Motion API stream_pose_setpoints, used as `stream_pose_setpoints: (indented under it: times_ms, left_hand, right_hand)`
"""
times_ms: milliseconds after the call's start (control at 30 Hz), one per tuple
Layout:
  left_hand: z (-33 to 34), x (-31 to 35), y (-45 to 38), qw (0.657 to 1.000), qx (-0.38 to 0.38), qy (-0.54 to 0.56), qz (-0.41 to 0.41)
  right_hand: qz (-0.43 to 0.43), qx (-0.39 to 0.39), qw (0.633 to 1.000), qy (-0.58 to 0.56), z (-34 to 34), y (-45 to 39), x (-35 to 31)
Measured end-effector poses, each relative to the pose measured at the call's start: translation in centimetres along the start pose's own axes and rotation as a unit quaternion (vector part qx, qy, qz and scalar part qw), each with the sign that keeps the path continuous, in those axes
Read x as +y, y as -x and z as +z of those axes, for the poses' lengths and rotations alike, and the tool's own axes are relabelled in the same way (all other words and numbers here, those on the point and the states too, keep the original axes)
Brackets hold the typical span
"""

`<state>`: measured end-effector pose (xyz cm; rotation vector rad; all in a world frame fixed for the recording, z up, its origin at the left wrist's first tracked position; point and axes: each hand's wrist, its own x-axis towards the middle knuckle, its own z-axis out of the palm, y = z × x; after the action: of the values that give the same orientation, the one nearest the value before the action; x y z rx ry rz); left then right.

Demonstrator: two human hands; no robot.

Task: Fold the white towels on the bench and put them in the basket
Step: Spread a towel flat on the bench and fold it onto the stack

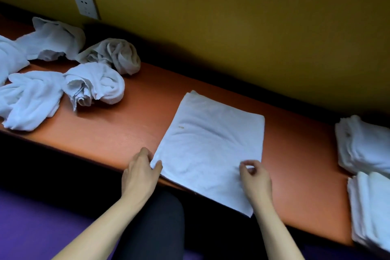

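Landmark: the flat towel [209, 145] at mid-bench [118, 131]. Left of it, several crumpled towels [63, 78] lie loose in a heap, not yet folded. At the flat towel's near-left corner the left hand [140, 172] pinches the edge, thumb over the cloth and fingers curled beside it. At its near-right edge the right hand [254, 177] has fingers curled with thumb and forefinger nearly closed on the cloth; whether it truly grips, cannot tell. Judged step: mid-fold on a towel already doubled; next move likely calls for lifting the near edge and carrying it squarely to the far edge. Right of the flat towel, folded stacks [365, 150] sit on the bench. No basket in view, so contents unknown.
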<state>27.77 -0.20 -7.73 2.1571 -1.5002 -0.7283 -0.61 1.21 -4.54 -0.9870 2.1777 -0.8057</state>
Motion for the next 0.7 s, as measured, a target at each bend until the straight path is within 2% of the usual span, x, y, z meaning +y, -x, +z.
stream_pose_setpoints:
  times_ms: [100,167,300,400,467,533,700]
  left_hand:
    - [0.2,0.0,0.2,1.0,0.009,-0.004,-0.005]
    - [0.3,0.3,0.0,1.0,-0.006,-0.011,-0.024]
    - [-0.4,1.4,-0.9,0.995,-0.063,-0.004,-0.079]
    - [-1.2,1.7,-0.4,0.992,-0.08,0.029,-0.088]
    - [-1.7,2.0,0.8,0.986,-0.081,0.108,-0.097]
    - [-2.1,2.3,2.7,0.965,-0.088,0.214,-0.121]
    - [-3.6,1.6,7.6,0.911,-0.08,0.382,-0.137]
  right_hand:
    - [0.024,0.061,0.995,0.081,-1.6,3.2,4.4]
    - [0.048,0.052,0.99,0.123,-1.6,4.7,6.1]
    - [0.097,0.01,0.988,0.118,-1.1,5.5,6.3]
    - [0.094,0.002,0.993,0.073,-1.6,5.6,5.7]
    - [0.082,0.014,0.996,0.018,-2.3,6.1,5.7]
    - [0.077,0.025,0.996,-0.039,-3.1,7.0,6.1]
    - [0.04,0.043,0.98,-0.19,-6.2,10.1,7.2]
